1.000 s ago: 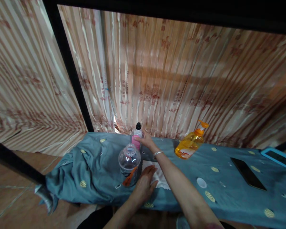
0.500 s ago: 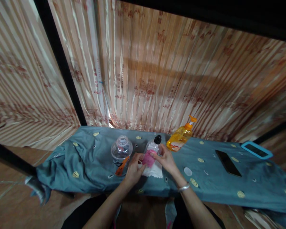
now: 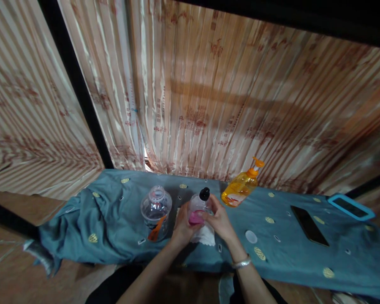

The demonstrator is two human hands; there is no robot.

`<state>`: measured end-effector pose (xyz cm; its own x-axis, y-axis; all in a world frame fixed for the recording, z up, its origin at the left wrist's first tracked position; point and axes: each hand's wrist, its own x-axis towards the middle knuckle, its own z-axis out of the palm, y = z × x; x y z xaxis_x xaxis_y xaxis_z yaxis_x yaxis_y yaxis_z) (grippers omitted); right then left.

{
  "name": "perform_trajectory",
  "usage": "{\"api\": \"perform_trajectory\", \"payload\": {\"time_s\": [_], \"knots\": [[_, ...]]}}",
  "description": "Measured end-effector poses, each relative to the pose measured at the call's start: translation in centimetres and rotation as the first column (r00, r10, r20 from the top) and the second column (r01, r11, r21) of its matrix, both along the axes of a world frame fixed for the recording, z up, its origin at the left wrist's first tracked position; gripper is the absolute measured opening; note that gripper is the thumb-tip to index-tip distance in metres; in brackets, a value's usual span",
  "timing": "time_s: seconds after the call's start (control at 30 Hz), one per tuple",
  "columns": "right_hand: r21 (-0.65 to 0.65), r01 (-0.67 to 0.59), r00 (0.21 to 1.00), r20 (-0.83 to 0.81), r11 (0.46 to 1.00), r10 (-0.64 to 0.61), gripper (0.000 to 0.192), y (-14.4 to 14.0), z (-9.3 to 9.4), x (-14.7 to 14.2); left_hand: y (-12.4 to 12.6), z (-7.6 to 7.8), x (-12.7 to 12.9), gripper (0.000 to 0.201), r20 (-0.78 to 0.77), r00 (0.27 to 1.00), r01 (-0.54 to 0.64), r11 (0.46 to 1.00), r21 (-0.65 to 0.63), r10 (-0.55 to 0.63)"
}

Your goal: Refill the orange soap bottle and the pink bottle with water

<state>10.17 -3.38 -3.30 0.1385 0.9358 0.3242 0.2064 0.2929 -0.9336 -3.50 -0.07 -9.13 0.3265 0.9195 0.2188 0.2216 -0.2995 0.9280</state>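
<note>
A small clear bottle with a pink label and a black cap is held upright between both hands over a white cloth on the blue-grey covered surface. My left hand wraps the bottle's lower left side. On the bottle's right side my right hand grips it, a silver bracelet on that wrist. Just left of my hands stands a clear open-topped plastic bottle with an orange mark low on it.
An orange pump bottle stands behind right. A small white cap lies right of my hands. Further right lie a dark phone and a blue-framed device. A striped curtain hangs behind; a black post stands left.
My right hand brought the pink-labelled bottle from the back of the surface to the front over the white cloth. My left hand left the cloth and took hold of the bottle too.
</note>
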Motion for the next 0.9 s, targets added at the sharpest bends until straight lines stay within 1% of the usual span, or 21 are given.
{"api": "perform_trajectory", "payload": {"time_s": [0.07, 0.1, 0.2, 0.27, 0.4, 0.5, 0.63, 0.8, 0.9], "knots": [[0.04, 0.07, 0.997, -0.041, 0.997, -0.068, 0.054, 0.2, 0.4, 0.0, -0.2, 0.2, 0.1, 0.065, -0.035, 0.999, -0.017, 1.0, -0.002, 0.017], [0.047, 0.101, 0.994, -0.056, 0.994, -0.098, 0.051, 0.3, 0.5, -0.1, -0.3, 0.3, 0.1, 0.063, -0.062, 0.998, -0.014, 1.0, -0.005, 0.014], [0.02, 0.157, 0.986, -0.061, 0.987, -0.156, 0.037, 0.5, 0.9, -0.5, -0.7, 0.6, -0.1, 0.059, -0.115, 0.993, 0.003, 1.0, -0.006, -0.004], [-0.007, 0.157, 0.987, -0.045, 0.988, -0.157, 0.032, 0.4, 1.2, -0.9, -0.9, 0.8, -0.3, 0.058, -0.108, 0.994, 0.01, 1.0, -0.013, -0.011], [-0.044, 0.084, 0.996, -0.001, 0.996, -0.084, 0.033, 0.1, 1.9, -1.1, -1.1, 1.1, -0.5, 0.049, -0.071, 0.997, 0.009, 1.0, -0.026, -0.011], [-0.069, 0.022, 1.0, 0.023, 0.997, -0.02, 0.035, 0.0, 2.5, -0.7, -1.1, 1.2, -0.7, 0.045, -0.072, 0.997, 0.02, 0.999, -0.025, -0.021], [-0.08, -0.039, 0.999, 0.027, 0.996, 0.041, 0.037, -0.1, 3.2, -0.4, -0.8, 0.8, -0.8, 0.044, -0.061, 0.998, 0.033, 0.999, -0.031, -0.035], [-0.106, -0.126, 0.992, 0.009, 0.986, 0.128, 0.035, -0.2, 3.5, -0.3, -0.6, 0.2, -0.7, 0.044, 0.041, 0.999, 0.036, 0.998, -0.044, -0.034], [-0.125, -0.185, 0.983, -0.013, 0.975, 0.184, 0.034, -0.3, 3.7, 0.1, -0.5, 0.2, -0.9, 0.041, -0.001, 0.999, 0.042, 0.998, -0.044, -0.042]]}}
